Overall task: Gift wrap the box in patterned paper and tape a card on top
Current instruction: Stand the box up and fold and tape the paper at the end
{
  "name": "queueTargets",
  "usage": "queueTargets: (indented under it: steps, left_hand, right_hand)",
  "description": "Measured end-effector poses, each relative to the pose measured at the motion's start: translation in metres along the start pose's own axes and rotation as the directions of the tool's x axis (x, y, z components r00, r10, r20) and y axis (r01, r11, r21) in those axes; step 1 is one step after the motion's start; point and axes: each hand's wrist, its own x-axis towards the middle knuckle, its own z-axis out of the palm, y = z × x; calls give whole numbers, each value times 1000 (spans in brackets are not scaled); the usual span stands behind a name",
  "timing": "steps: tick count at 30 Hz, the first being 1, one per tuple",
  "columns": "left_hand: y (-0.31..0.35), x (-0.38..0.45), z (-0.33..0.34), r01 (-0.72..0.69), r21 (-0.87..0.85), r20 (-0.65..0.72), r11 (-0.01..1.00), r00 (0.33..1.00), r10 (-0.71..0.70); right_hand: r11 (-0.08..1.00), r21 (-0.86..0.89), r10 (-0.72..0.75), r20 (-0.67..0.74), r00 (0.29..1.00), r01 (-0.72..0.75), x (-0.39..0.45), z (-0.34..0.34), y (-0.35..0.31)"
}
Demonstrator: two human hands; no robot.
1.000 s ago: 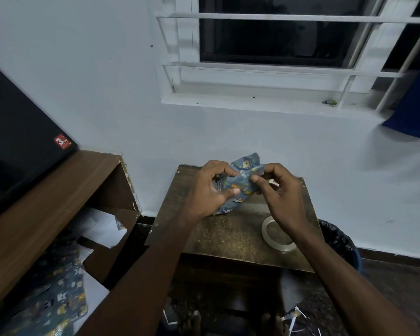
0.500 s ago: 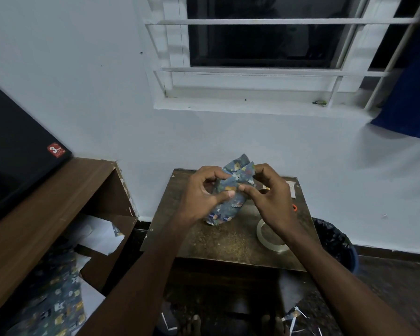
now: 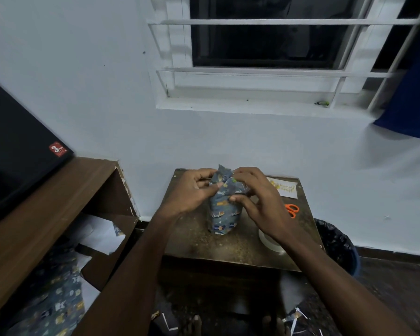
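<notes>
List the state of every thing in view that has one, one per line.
Box: wrapped in patterned paper, standing upright on the table, top flaps being folded.
Left hand: pinches the paper at the top.
Right hand: pinches the paper at the top.
Card: flat on the table, not yet taped on.
Scissors: lying on the table, blades hidden.
Tape roll: flat on the table, partly behind the right wrist.
Window: dark, barred.

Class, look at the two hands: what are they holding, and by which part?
Both the left hand and right hand pinch the wrapped box at its upper end, where the paper is gathered.
</notes>
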Motion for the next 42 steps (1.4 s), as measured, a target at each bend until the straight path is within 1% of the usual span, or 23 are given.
queueTargets:
  steps: [2, 4, 6, 7, 8, 12, 14, 16, 18, 19, 20, 21, 23, 24, 26, 28, 30, 32, 34, 38, 42]
  left_hand:
    - [1, -2, 1, -1, -47, -23, 999, 1000, -1]
    - [1, -3, 2, 7, -110, -45, 994, 999, -12]
    - [1, -4, 3, 15, -156, -44, 988, 999, -22]
    - [1, -4, 4, 19, -175, -41, 984, 999, -27]
    - [1, -4, 4, 24, -193, -37, 981, 999, -32]
    - [4, -6, 8, 25, -213, -42, 977, 999, -35]
    - [3, -5, 9, 9, -174, -88, 985, 996, -25]
    - [2, -5, 10, -43, -71, -208, 997, 978, 27]
    - [1, -4, 11, -130, 101, -340, 986, 927, 157]
    - [2, -5, 10, -172, 188, -372, 967, 899, 233]
    - [5, -7, 9, -211, 247, -364, 946, 884, 292]
    - [8, -11, 8, -238, 265, -319, 934, 893, 318]
    - [11, -17, 6, -254, 241, -179, 937, 937, 301]
    - [11, -21, 5, -259, 228, -126, 939, 948, 292]
    - [13, -26, 7, -275, 214, -96, 937, 949, 300]
    - [17, -27, 13, -290, 220, -145, 931, 935, 325]
    - [20, -27, 19, -303, 238, -226, 923, 907, 356]
    - [19, -25, 24, -305, 264, -295, 915, 878, 377]
    - [20, -25, 27, -304, 278, -335, 911, 859, 388]
    - [20, -26, 36, -308, 353, -382, 883, 814, 437]
    - [16, -23, 38, -323, 371, -365, 871, 811, 457]
  right_hand:
    - [999, 22, 46, -17, 999, -45, 0, 3, -3]
    - [984, 79, 163, -36, 986, -159, -2, 7, -6]
    - [951, 177, 268, -68, 961, -253, -4, 11, -8]
    - [946, 197, 279, -90, 956, -257, -5, 13, -7]
    - [954, 183, 260, -111, 959, -237, -5, 14, -7]
    - [989, 58, 141, -160, 977, -133, -5, 16, -6]
    - [989, 45, 146, -163, 976, -140, -5, 17, -6]
    - [985, 53, 173, -165, 971, -166, -5, 18, -5]
    - [982, 51, 189, -183, 965, -182, -5, 18, -6]
    - [982, 41, 189, -198, 962, -185, -5, 17, -7]
    - [982, 22, 187, -213, 959, -187, -4, 17, -9]
    - [982, -12, 179, -232, 956, -187, -4, 16, -10]
    - [979, -106, 138, -283, 949, -174, -3, 16, -12]
    - [977, -136, 118, -302, 946, -165, -2, 16, -11]
    - [981, -113, 116, -302, 946, -157, -1, 16, -9]
    - [988, -73, 115, -272, 955, -140, -1, 17, -8]
    - [988, -71, 112, -272, 956, -136, -2, 17, -8]
    - [987, -31, 144, -289, 947, -159, -2, 17, -8]
    - [983, 12, 180, -284, 942, -185, 0, 16, -6]
    - [980, 34, 198, -294, 935, -197, 2, 14, -7]
    - [979, 32, 204, -288, 936, -204, 2, 14, -9]
